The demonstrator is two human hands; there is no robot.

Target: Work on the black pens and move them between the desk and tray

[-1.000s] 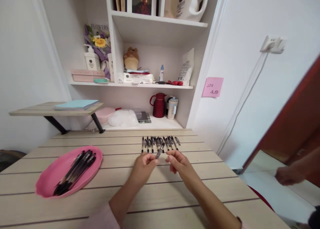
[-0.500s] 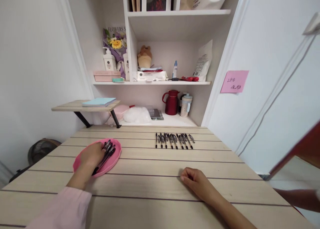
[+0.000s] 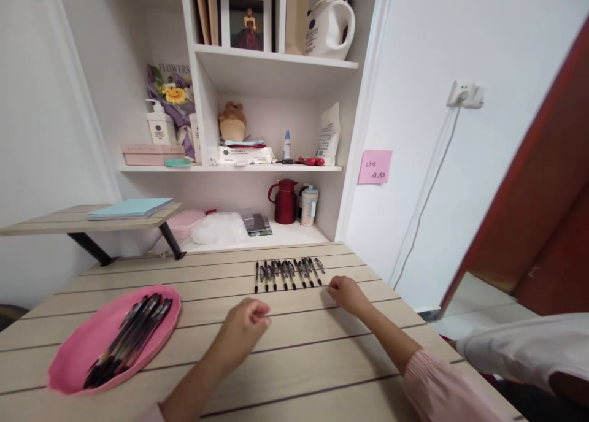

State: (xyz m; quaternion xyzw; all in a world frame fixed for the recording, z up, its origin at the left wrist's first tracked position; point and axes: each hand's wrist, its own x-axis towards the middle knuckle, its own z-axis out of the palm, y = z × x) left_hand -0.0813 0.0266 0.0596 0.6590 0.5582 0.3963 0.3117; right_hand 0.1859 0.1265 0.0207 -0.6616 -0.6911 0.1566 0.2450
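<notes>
Pens (image 3: 291,268) lie in a row on the slatted table (image 3: 313,360), short dark pieces among them, and more pens (image 3: 133,339) lie bunched in the pink tray (image 3: 87,330) on our left. Half a second ago our left hand (image 3: 243,327) was in that tray, over the bunch; now it is well clear of it, nearer us than the row's left end. Its fingers curl loosely, with thumb and forefinger close together, and we cannot tell whether anything is between them.

Our right hand (image 3: 347,294) has moved up too: it was well apart from the row, and now it is just beside the row's right end. Its fingers are bent in narrowly, tips hidden from us, so we cannot tell whether they hold anything. A second ago both hands were close together before the row, the left pinching a small clear-and-black piece; now they are apart.

At the far right, another person's pale sleeve (image 3: 524,348) shows, where earlier we saw a bare forearm.
</notes>
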